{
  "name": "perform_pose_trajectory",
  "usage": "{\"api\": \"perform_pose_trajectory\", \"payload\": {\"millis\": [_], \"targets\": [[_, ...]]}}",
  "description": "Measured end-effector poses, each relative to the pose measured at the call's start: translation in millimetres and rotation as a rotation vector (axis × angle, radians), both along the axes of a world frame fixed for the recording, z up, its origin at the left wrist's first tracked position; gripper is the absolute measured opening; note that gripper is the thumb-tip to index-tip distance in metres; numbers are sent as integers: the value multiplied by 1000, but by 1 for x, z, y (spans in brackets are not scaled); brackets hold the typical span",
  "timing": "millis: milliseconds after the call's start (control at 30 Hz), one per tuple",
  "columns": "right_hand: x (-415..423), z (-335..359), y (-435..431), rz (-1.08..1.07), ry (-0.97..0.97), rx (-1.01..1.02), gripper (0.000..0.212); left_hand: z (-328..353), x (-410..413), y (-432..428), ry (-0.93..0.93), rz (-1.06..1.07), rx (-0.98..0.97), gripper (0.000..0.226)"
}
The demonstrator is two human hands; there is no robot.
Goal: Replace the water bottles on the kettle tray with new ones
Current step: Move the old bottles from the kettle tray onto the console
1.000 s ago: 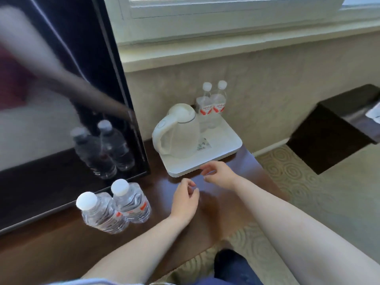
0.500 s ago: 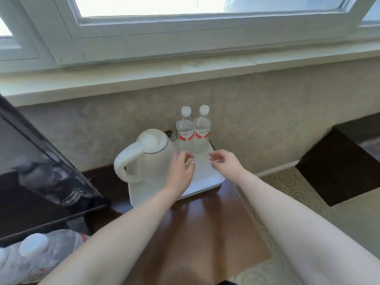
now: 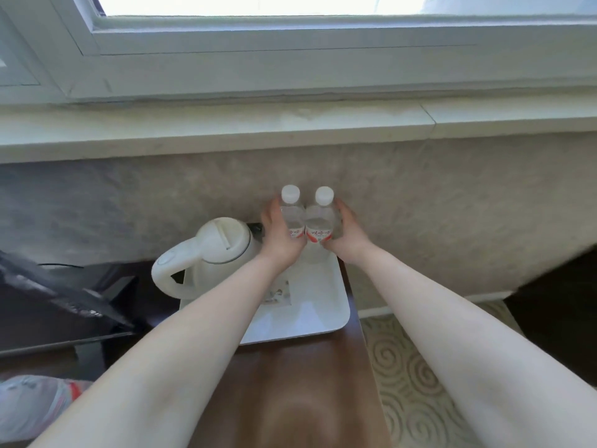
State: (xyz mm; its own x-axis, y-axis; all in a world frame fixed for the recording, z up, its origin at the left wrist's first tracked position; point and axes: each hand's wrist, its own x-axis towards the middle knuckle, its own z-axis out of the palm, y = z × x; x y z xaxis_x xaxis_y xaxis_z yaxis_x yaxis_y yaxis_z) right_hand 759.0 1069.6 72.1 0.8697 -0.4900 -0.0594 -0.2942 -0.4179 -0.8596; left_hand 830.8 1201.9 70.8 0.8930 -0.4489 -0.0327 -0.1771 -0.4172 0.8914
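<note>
Gripping both water bottles at the tray's (image 3: 326,315) far edge: left hand (image 3: 280,237) fingers wrap the left bottle (image 3: 292,218), right hand (image 3: 347,236) fingers wrap the right bottle (image 3: 319,221). Risk, as judged: the left forearm passes just beside the white kettle (image 3: 213,253); lifting carelessly could nudge it, or knock the touching bottles together and loosen a grip.

Only 1 view is given, taken from a head-worn wide-angle camera that is aimed forward and steeply down along both forearms. The white tray (image 3: 326,318) on the dark wooden table (image 3: 290,383) is seen from close above, near the frame's centre, while the window sill (image 3: 226,124) and wall are faced squarely beyond it.
</note>
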Motion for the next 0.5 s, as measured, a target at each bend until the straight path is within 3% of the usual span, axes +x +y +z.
{"api": "perform_pose_trajectory", "payload": {"millis": [67,133,300,500], "targets": [[5,5,0,5,-32,44,47,-1,2,-1,-16,21,29,78],[5,3,0,29,-44,54,44,-2,3,1,-34,13,48,74],[-9,-4,-7,114,74,-62,71,0,1,10,-144,-97,200,67],[-36,4,0,137,74,-87,70,15,-11,25,-168,-159,258,66]]}}
